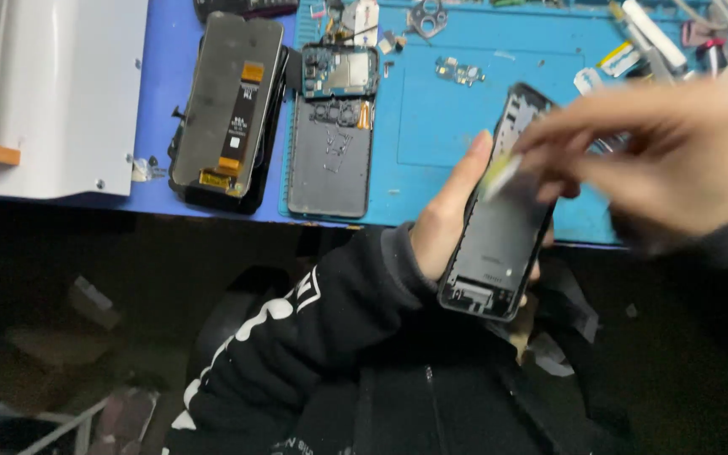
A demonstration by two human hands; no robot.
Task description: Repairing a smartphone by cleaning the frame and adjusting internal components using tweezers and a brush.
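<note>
Phone repair workshop: blue work mat (431,126) (opened phones (330,135), parts).

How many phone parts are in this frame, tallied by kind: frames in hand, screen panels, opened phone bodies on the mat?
Phone frame, held in the left hand, right hand blurred over it: 1
Screen panel lying face down with flex cable: 1
Opened phone body on the blue mat: 1
Total: 3

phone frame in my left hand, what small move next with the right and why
Probably slow the right hand and bring its pale strip down onto the phone frame. The left hand already holds the frame tilted off the blue mat, and the right is blurred just above it.
</note>
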